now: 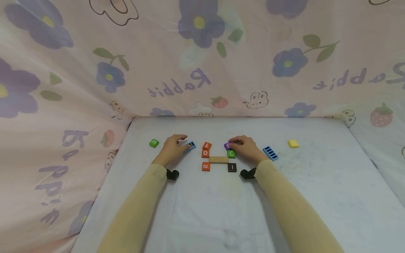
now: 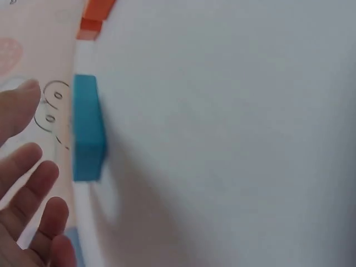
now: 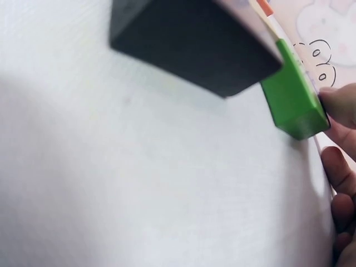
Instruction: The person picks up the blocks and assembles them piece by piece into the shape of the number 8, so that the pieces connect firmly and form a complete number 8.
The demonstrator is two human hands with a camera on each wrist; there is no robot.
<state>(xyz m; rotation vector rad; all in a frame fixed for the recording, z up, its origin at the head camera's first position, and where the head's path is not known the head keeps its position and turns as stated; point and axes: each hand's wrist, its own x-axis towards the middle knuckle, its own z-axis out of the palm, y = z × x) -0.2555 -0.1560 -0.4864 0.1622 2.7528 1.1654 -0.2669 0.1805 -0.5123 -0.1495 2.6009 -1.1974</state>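
Note:
My left hand is by a light-blue block with dark marks. The left wrist view shows its fingers spread and apart from that block. With thumb and fingers, my right hand pinches a purple letter block, partly covered by the fingertips. Just in front of it lies a green C block, then a black I block. A wooden plank lies between this column and a left column of orange blocks: an R, an O and a tilted one.
Left of my left hand lies a green block marked 3. A blue block with dark bars sits right of my right hand, and a yellow block farther right. Patterned cloth encloses the white table.

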